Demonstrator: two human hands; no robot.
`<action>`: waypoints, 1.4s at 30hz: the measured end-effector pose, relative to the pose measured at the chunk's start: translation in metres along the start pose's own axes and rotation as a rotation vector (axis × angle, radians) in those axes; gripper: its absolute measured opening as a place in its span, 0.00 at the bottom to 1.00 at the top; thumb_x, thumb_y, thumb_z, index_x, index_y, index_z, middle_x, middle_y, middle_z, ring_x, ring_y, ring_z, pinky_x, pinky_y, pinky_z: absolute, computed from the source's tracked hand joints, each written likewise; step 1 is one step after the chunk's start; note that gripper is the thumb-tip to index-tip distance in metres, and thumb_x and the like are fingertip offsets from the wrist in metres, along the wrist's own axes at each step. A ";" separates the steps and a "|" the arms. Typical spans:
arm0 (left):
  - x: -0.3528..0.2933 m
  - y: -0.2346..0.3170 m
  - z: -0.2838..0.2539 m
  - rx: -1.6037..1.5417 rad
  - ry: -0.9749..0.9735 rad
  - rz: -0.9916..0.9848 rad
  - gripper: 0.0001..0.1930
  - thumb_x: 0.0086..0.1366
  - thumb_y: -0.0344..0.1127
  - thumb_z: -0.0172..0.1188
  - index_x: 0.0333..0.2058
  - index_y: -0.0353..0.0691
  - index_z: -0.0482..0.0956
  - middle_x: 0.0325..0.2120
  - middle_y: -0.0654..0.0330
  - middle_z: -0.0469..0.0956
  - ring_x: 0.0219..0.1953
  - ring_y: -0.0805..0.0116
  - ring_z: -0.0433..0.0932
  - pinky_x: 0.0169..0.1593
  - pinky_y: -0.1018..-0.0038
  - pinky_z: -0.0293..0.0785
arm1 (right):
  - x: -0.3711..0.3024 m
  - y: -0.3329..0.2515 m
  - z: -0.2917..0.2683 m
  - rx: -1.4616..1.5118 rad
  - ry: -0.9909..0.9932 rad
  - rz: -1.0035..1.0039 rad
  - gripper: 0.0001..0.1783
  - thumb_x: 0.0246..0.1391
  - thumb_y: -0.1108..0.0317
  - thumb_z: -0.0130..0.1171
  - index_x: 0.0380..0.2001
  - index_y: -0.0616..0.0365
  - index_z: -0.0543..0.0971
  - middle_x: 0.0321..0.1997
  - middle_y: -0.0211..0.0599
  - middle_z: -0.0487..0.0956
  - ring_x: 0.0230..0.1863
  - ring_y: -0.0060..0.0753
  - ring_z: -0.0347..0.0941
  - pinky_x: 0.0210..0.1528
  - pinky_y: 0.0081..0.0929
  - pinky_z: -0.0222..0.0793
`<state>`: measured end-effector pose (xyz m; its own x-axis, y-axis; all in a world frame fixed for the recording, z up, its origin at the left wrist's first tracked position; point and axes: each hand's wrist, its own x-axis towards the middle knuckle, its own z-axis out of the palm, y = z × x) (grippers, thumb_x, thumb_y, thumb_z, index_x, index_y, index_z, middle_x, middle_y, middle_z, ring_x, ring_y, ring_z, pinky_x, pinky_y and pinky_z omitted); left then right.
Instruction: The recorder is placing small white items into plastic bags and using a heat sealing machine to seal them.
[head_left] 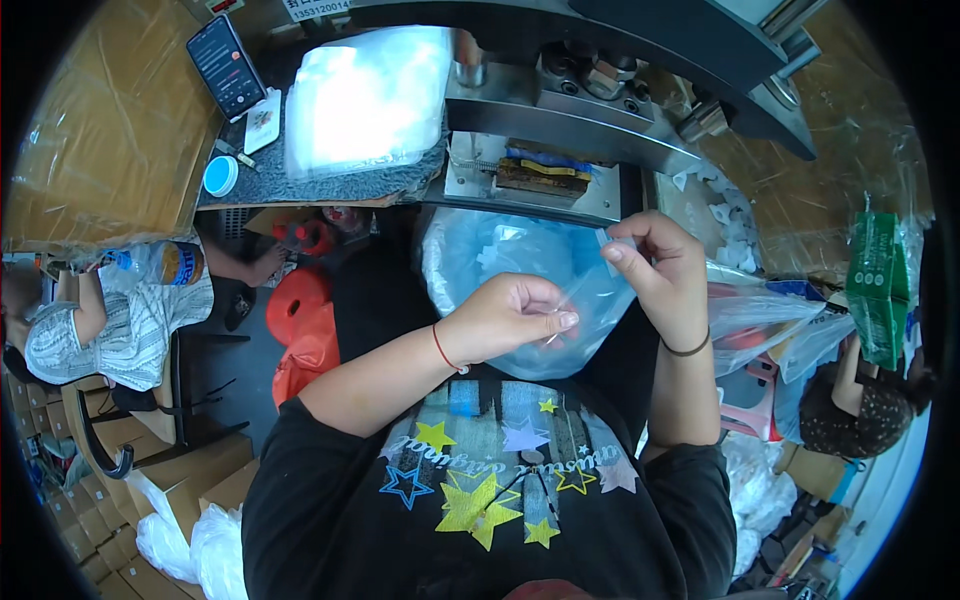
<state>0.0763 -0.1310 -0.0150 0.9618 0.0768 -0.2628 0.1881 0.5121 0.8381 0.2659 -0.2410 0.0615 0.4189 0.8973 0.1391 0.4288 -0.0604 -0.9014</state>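
A thin clear plastic bag stretches between my two hands in front of my lap. My right hand pinches its upper end between thumb and forefinger, close to the front edge of the press. Lower and to the left, my left hand is closed, thumb against forefinger, on the bag's other side. Beneath both hands sits a round container lined with bluish clear plastic, with small plastic scraps inside. Where the held bag ends and the liner starts is hard to make out.
A metal press with a die block stands ahead. Left of it, a stack of clear plastic bags lies on a dark mat, beside a phone and a round blue-lidded tub. A red stool stands left; people sit at both sides.
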 end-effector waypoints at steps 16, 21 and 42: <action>-0.010 0.016 0.001 -0.147 -0.037 -0.112 0.14 0.70 0.34 0.57 0.51 0.34 0.77 0.45 0.51 0.81 0.42 0.66 0.84 0.48 0.73 0.80 | 0.013 0.002 -0.039 -0.776 0.063 -0.162 0.12 0.63 0.65 0.53 0.42 0.62 0.78 0.37 0.49 0.80 0.41 0.53 0.77 0.43 0.41 0.71; 0.010 0.031 -0.036 -0.179 0.075 -0.004 0.15 0.66 0.28 0.58 0.51 0.32 0.76 0.43 0.52 0.81 0.44 0.64 0.83 0.50 0.73 0.80 | 0.037 0.083 -0.086 -1.012 0.041 -0.229 0.20 0.55 0.71 0.60 0.51 0.61 0.73 0.52 0.53 0.75 0.50 0.61 0.72 0.52 0.46 0.69; -0.069 0.053 -0.100 0.868 0.883 0.518 0.10 0.71 0.33 0.54 0.42 0.34 0.81 0.31 0.59 0.83 0.36 0.68 0.82 0.43 0.74 0.76 | 0.010 0.056 -0.077 -0.797 0.257 -0.086 0.14 0.55 0.75 0.60 0.46 0.59 0.75 0.38 0.44 0.76 0.37 0.40 0.74 0.37 0.30 0.69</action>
<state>-0.0005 -0.0234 -0.0006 0.5727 0.7862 0.2322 0.2246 -0.4229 0.8779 0.3555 -0.2693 0.0435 0.4866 0.7913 0.3703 0.8641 -0.3734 -0.3376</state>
